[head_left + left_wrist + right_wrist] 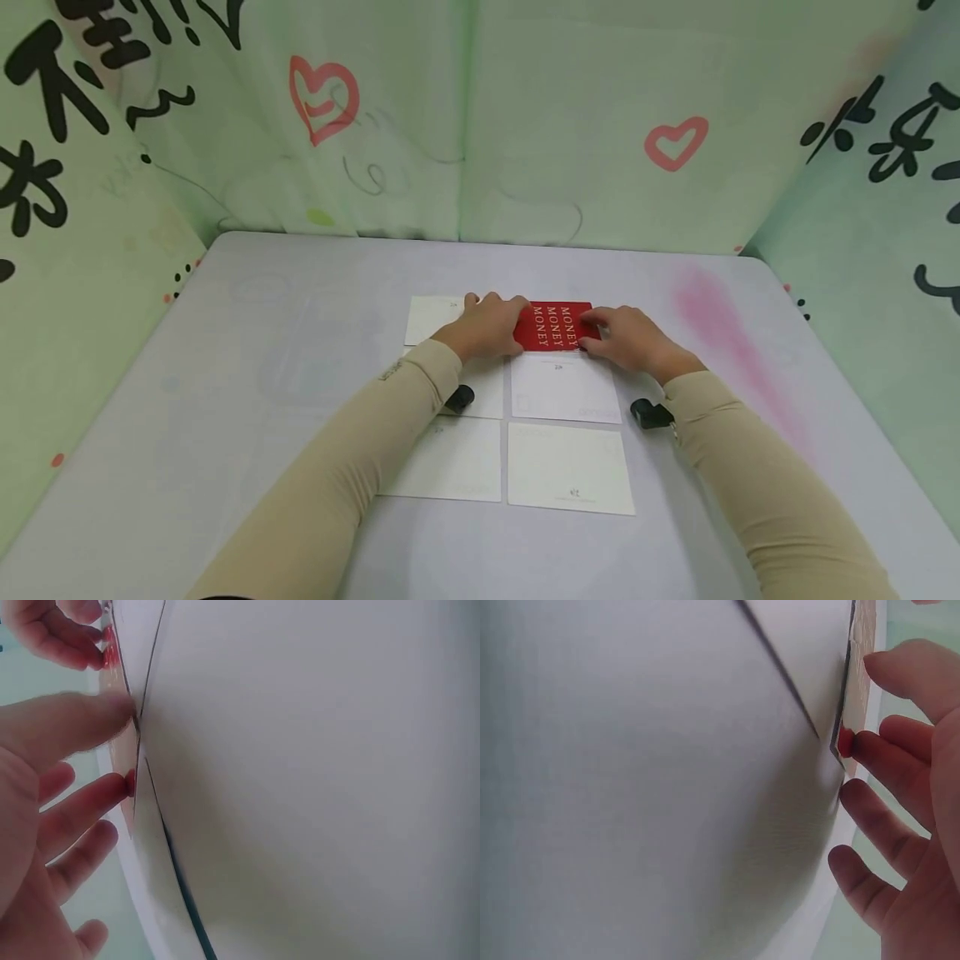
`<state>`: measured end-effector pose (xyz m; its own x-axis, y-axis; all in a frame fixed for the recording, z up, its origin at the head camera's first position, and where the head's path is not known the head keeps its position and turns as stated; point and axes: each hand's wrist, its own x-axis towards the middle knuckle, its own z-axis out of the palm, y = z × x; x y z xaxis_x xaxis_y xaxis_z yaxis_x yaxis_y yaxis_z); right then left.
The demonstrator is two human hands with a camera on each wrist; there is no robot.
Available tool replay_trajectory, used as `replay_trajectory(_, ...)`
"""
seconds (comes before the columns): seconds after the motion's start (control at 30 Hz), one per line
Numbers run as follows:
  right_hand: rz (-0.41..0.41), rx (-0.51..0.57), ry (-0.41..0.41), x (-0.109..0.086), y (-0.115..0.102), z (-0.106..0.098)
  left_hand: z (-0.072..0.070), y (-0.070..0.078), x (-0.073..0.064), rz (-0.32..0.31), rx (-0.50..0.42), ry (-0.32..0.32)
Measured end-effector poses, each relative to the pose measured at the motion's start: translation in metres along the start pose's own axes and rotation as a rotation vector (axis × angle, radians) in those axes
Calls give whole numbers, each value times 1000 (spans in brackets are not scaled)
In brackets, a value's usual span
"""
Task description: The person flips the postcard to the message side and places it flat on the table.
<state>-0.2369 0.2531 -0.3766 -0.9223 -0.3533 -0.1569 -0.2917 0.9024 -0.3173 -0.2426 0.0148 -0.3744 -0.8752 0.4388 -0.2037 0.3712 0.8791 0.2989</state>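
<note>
A red card [557,326] printed with repeated white "MONEY" lettering lies at the far right of a grid of cards on the table. My left hand [487,327] holds its left end, thumb near the closer corner and fingers toward the far one. At the opposite end my right hand [628,337] holds the card between thumb and fingers. In the right wrist view, a fingertip touches a red corner [845,741]. Directly in front of the red card is a white card [566,392] with a small printed mark. Another white card [435,317] is partly hidden behind my left hand.
More white cards continue toward me, one at the near right [570,462] and one at the near left [450,462]. The white tabletop [285,333] has a pink smear [720,333] on the right. Green cloth walls [555,125] with drawings enclose it.
</note>
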Motion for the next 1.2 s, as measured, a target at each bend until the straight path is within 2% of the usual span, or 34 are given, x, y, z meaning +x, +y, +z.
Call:
replay_trajectory(0.2, 17, 22, -32, 2, 0, -2, -1, 0, -1, 19, 41, 7)
replay_trajectory(0.47, 47, 57, -58, 2, -1, -3, -9, -3, -2, 12, -70, -53)
replay_trajectory(0.67, 39, 44, -46, 0, -2, -1, -9, -5, -1, 15, -72, -63)
replay_trajectory(0.8, 23, 19, -37, -2, -4, -2, -3, -7, 1, 24, -27, -48)
replay_trajectory(0.9, 20, 10, -39, -3, -4, -2, 2, -9, 3, 37, -26, -25)
replay_trajectory(1.03, 19, 23, -46, -5, -4, -2, 4, -8, 3, 40, -77, 7)
replay_trajectory(1.2, 8, 33, 28, -8, 0, -1, 5, -9, 2, 32, -137, 55)
